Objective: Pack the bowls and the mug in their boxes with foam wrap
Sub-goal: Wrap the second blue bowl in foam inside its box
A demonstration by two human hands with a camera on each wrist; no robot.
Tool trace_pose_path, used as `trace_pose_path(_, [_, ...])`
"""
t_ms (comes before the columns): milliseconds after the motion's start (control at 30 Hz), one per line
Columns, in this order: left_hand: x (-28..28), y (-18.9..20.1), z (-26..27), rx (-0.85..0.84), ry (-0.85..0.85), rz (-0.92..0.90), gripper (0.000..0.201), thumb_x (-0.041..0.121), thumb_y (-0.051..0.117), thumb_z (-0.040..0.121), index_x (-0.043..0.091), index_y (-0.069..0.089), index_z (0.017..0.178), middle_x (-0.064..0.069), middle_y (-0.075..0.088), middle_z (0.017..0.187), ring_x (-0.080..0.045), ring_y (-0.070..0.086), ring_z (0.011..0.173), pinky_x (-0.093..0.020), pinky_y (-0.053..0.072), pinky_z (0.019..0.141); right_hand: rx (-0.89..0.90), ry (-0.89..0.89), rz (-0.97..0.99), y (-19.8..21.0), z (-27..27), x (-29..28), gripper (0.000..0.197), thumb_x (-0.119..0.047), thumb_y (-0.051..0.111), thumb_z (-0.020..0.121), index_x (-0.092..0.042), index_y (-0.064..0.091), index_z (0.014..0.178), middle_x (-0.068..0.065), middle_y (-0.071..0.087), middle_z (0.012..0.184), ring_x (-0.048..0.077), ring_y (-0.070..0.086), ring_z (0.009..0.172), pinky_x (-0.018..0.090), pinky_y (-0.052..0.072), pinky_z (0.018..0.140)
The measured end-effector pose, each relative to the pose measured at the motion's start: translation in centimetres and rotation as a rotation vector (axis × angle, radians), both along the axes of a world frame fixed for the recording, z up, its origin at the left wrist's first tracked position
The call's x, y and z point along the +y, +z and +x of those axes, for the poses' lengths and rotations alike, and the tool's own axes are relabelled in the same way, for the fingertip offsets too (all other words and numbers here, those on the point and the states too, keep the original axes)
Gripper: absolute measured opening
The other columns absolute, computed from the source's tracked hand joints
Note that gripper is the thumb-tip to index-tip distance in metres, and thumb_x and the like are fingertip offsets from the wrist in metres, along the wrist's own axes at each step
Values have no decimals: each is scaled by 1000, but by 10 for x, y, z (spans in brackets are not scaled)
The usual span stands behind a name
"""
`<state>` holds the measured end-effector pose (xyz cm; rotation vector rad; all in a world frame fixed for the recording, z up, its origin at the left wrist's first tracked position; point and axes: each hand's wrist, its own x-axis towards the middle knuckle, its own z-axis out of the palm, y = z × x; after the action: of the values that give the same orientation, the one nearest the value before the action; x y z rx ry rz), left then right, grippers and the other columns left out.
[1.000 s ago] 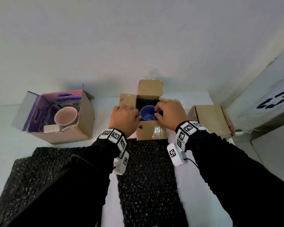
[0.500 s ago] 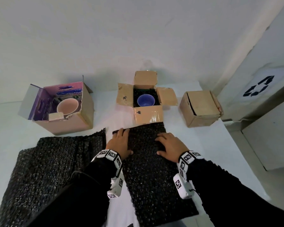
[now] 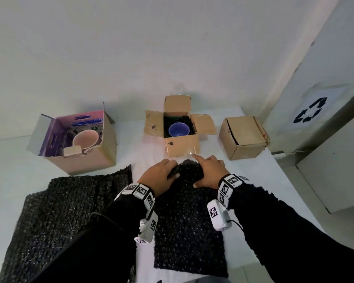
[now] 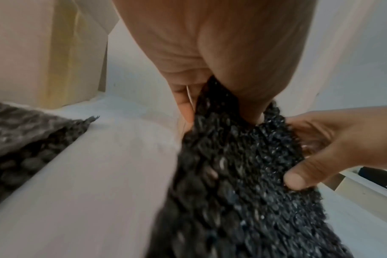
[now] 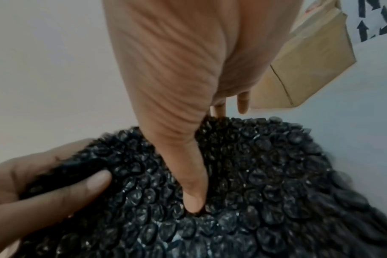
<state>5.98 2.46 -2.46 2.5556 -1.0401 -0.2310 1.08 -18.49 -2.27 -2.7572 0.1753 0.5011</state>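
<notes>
Both of my hands are gripping the far end of the narrow strip of black foam wrap (image 3: 187, 217), and I am taking the open box (image 3: 179, 130) with the blue bowl (image 3: 179, 129) in it as my landmark. My left hand (image 3: 159, 178) is pinching the strip's far left corner between thumb and curled fingers; my right hand (image 3: 208, 172) is pressing its thumb down on the far right part, with its fingers hooking over the far edge as far as I can tell. That held edge is lying just on my side of the box's near flap, close but not touching it. The strip's long axis is running straight from the box back toward my body, so the bowl is sitting directly ahead of both hands, neither one clearly nearer. I am judging that the coming move means lifting this end forward and over the bowl. Left of the box, the printed carton (image 3: 74, 139) is holding the pink mug (image 3: 85, 138); right of it, a closed brown box (image 3: 243, 137) is standing well apart.
</notes>
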Motion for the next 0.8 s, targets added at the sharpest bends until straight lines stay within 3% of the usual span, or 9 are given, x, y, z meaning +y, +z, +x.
trace_pose_path(100, [-1, 23, 5, -5, 34, -49, 34, 38, 54, 93, 18, 39, 115, -7, 65, 90, -30, 61, 78, -32, 40, 62, -9, 54, -20, 25, 12, -3, 54, -44, 80, 70, -22, 60, 115, 8, 63, 105, 30, 56, 107, 39, 41, 90])
trace_pose_path(167, [2, 38, 11, 13, 66, -49, 50, 48, 59, 84, 24, 34, 120, -3, 67, 87, -28, 64, 76, -34, 47, 64, -26, 63, 115, 46, 21, -3, 30, -32, 82, 72, -15, 64, 89, 5, 66, 88, 26, 64, 89, 35, 49, 78])
trace_pose_path(233, [2, 53, 21, 67, 113, -53, 62, 61, 56, 77, 30, 34, 126, -1, 67, 94, -25, 64, 81, -36, 51, 72, -97, 67, 219, 69, 32, -5, 27, -23, 80, 72, -14, 66, 94, 4, 69, 90, 22, 66, 87, 33, 51, 78])
trace_pose_path(300, [-1, 72, 34, 151, 183, -107, 53, 61, 49, 76, 29, 46, 118, -2, 64, 96, -25, 61, 88, -34, 46, 74, -187, 96, 196, 93, 45, -5, 36, -17, 77, 73, -14, 63, 106, 6, 68, 100, 23, 63, 93, 34, 50, 80])
trace_pose_path(433, [-10, 113, 60, 150, 222, -45, 25, 35, 55, 83, 15, 59, 97, -8, 62, 92, -30, 60, 90, -29, 38, 70, -239, 147, -6, 132, 73, -7, 49, -13, 73, 73, -18, 59, 119, 7, 64, 107, 27, 61, 99, 36, 50, 81])
trace_pose_path(533, [-13, 139, 78, -3, 265, 48, 17, 28, 57, 87, 15, 53, 95, -8, 60, 92, -30, 58, 88, -30, 41, 70, -289, 153, -123, 154, 91, -9, 26, -17, 68, 78, -16, 66, 104, 9, 67, 99, 30, 64, 94, 35, 51, 75])
trace_pose_path(667, [-19, 162, 98, 102, 424, -179, 20, 26, 54, 95, 9, 44, 99, -5, 58, 83, -22, 57, 68, -31, 43, 58, -456, 113, -161, 177, 109, -16, 30, -29, 62, 88, -15, 55, 114, 9, 63, 108, 31, 59, 98, 40, 50, 78])
trace_pose_path(733, [-24, 168, 105, 131, 438, -322, 21, 25, 54, 94, 8, 41, 99, -7, 60, 87, -23, 59, 70, -33, 45, 61, -552, 94, -167, 187, 115, -19, 27, -27, 59, 91, -14, 52, 114, 10, 61, 106, 32, 59, 93, 41, 50, 75])
trace_pose_path(800, [-30, 174, 109, 18, 408, -355, 20, 23, 55, 93, 8, 42, 99, -9, 56, 91, -27, 54, 79, -32, 36, 64, -711, 51, -136, 196, 118, -20, 22, -21, 58, 89, -15, 51, 109, 8, 59, 104, 33, 59, 86, 40, 49, 70])
